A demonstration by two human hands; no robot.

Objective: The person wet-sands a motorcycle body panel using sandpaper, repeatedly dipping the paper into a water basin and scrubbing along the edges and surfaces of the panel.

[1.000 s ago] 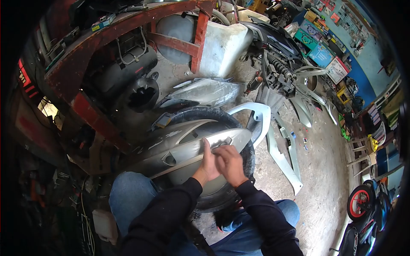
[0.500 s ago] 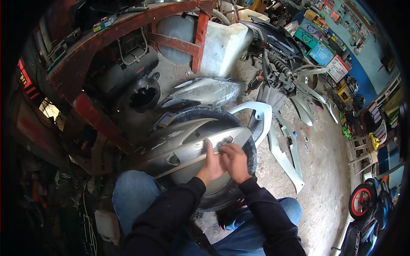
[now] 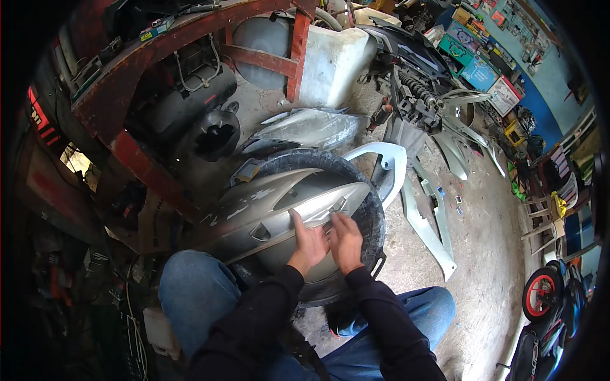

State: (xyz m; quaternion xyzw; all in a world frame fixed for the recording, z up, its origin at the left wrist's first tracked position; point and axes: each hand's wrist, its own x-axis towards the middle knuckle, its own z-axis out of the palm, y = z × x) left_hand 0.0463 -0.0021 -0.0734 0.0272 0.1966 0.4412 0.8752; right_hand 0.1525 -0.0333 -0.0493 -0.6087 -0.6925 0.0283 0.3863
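Note:
A silver-grey motorcycle body panel point(image 3: 289, 208) lies slanted across a black round tub point(image 3: 373, 219) in front of my knees. My left hand point(image 3: 310, 246) grips the panel's near edge, the thumb raised on the upper face and the other fingers partly hidden. Close beside it, my right hand point(image 3: 346, 242) has its fingers curled against the same edge, near a small slot. Whatever lies between those right fingers is too hidden to make out.
A pale scuffed panel point(image 3: 311, 130) rests on the floor beyond the tub. White fairing pieces point(image 3: 395, 166) lie to the right, near a partly stripped motorcycle frame point(image 3: 416, 105). A red metal bench point(image 3: 143, 168) stands left, and a motorcycle wheel point(image 3: 540, 294) shows at far right.
Both hands have shifted slightly left relative to the panel's tip, still together at its edge. The panel and tub appear slightly shifted in view.

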